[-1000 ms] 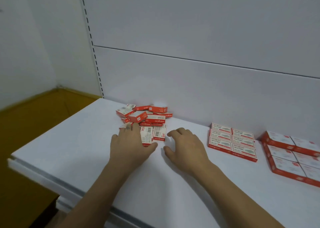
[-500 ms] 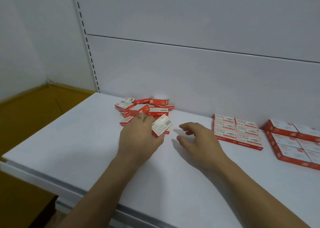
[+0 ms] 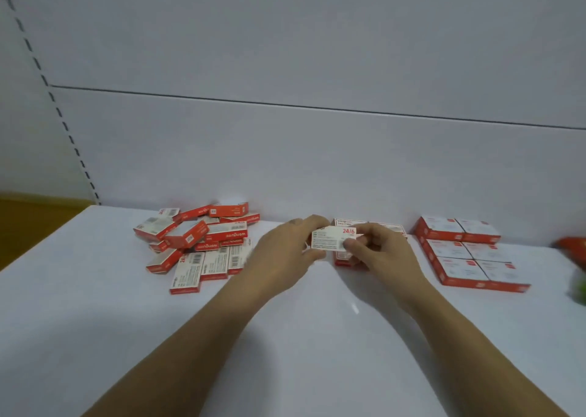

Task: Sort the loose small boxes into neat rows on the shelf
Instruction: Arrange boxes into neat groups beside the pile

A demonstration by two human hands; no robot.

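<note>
The box (image 3: 331, 242) is held above the shelf (image 3: 95, 305), label up, to the right of the pile (image 3: 203, 242). Both hands grasp it. The left hand (image 3: 282, 255) pinches the end nearer the pile and the right hand (image 3: 380, 255) pinches the far end between thumb and fingers, probably to square it before setting it down. Directly beyond, largely hidden by the hands, lies the row (image 3: 344, 262) it seems bound for. The big boxes (image 3: 459, 251) sit farthest from the pile, already ordered.
</note>
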